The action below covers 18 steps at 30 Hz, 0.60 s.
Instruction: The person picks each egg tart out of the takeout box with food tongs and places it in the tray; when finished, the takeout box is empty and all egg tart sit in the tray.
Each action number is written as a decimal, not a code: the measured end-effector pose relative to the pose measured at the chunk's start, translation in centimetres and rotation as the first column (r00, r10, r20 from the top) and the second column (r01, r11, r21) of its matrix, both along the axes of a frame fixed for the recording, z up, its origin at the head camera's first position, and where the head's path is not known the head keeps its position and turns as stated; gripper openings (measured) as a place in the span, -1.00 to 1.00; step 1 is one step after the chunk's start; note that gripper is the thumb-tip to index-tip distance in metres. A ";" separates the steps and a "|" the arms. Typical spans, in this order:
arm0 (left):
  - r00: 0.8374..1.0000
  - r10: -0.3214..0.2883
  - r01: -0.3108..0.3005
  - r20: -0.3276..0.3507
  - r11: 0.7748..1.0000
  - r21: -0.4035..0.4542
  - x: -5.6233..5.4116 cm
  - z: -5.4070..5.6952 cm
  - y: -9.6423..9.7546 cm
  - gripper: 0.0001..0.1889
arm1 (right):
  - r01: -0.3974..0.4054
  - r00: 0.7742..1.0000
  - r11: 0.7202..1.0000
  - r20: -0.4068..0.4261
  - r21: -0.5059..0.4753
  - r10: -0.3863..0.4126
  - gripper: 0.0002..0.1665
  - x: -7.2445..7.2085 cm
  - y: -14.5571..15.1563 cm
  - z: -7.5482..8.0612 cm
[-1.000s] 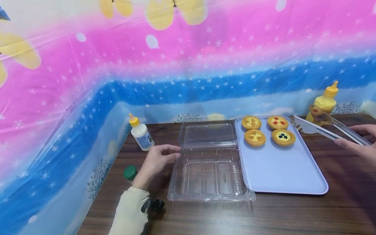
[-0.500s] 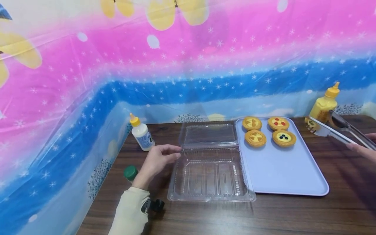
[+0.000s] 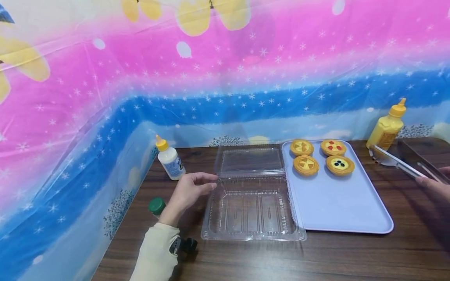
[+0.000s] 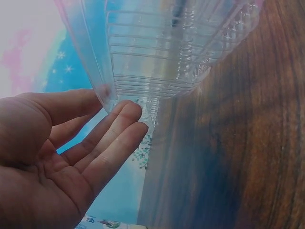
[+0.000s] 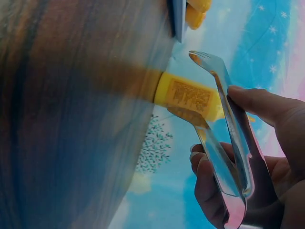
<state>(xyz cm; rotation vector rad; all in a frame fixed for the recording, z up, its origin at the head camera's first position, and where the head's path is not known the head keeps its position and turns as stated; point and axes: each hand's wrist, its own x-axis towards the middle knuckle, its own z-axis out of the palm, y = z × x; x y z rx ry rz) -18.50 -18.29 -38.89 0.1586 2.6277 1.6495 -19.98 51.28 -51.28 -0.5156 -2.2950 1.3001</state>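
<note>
My left hand [image 3: 188, 193] pinches the left rim of a clear plastic clamshell container [image 3: 251, 234] near its hinge; the lid [image 3: 247, 160] lies folded back behind the base. In the left wrist view, thumb and fingertips meet at the rim of the plastic. My right hand [image 5: 267, 138], partly out of the head view, grips metal serving tongs [image 5: 231, 129]. One tong arm ends in fork tines, and the arms stand apart with nothing between them. The tongs' tips are right of the lavender tray [image 3: 341, 207], close in front of a yellow squeeze bottle [image 3: 386, 128].
Several fruit tarts sit at the tray's far end, among them a red-topped tart [image 3: 333, 147] and a blueberry tart [image 3: 339, 165]. A white squeeze bottle [image 3: 171, 162] and a green-capped container [image 3: 156, 205] stand left. A patterned cloth [image 3: 225, 78] hangs behind the wooden table [image 3: 253, 261].
My right hand has moved the tongs right and lower, away from the tray's far right corner, uncovering the yellow bottle. My left hand and the container have stayed put.
</note>
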 end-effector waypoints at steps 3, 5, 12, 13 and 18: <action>1.000 0.000 0.000 -0.002 1.000 -0.001 -0.1 0.0 0.0 -0.79 | 0.010 1.000 1.000 0.018 0.010 -0.010 -0.56 0.7 -1.0 1.2; 1.000 0.001 -0.001 -0.001 1.000 -0.002 -0.1 0.1 0.0 -0.79 | 0.023 0.998 0.998 0.054 0.066 -0.027 -0.63 1.4 -2.2 2.7; 1.000 -0.002 0.002 0.000 1.000 -0.003 -0.3 0.0 0.1 -0.79 | 0.107 0.979 0.962 0.141 0.251 -0.146 -0.24 2.2 -5.0 5.0; 1.000 -0.003 0.003 0.000 1.000 -0.004 -0.3 0.0 0.1 -0.79 | 0.119 0.980 0.955 0.122 0.271 -0.156 -0.26 2.1 -4.8 4.5; 1.000 -0.008 0.008 0.003 1.000 -0.005 -0.4 0.0 0.1 -0.79 | 0.134 0.979 0.947 0.110 0.290 -0.172 -0.18 1.1 -3.3 2.4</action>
